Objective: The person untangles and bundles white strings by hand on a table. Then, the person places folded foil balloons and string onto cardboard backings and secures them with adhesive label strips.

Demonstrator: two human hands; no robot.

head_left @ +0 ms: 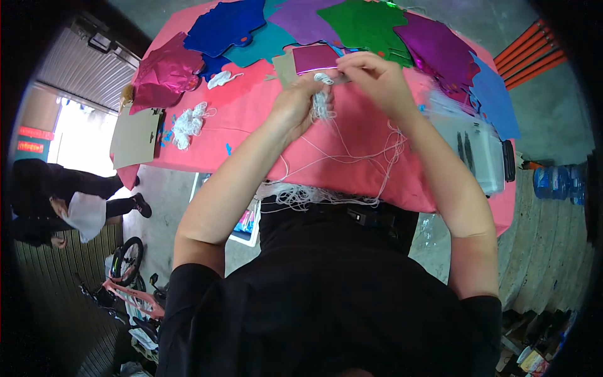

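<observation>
My left hand (pixel 295 105) is closed around a small bundle of white string (pixel 323 103), which hangs from the fingers over the pink tablecloth (pixel 251 135). Just to its right, my right hand (pixel 380 81) is raised with thumb and fingertips pinched together. What it pinches, if anything, is too small to make out. Loose strands run from the bundle across the cloth to a tangle of white string (pixel 301 196) at my lap. Behind my hands lies a shiny purple-pink card (pixel 315 59).
Foil balloons in blue (pixel 226 26), green (pixel 367 25) and purple (pixel 436 50) line the far edge. More string bundles (pixel 190 125) lie at left beside a cardboard piece (pixel 136 138). A clear plastic box (pixel 471 151) stands right. A person (pixel 69 195) is at far left, near a bicycle (pixel 135 295).
</observation>
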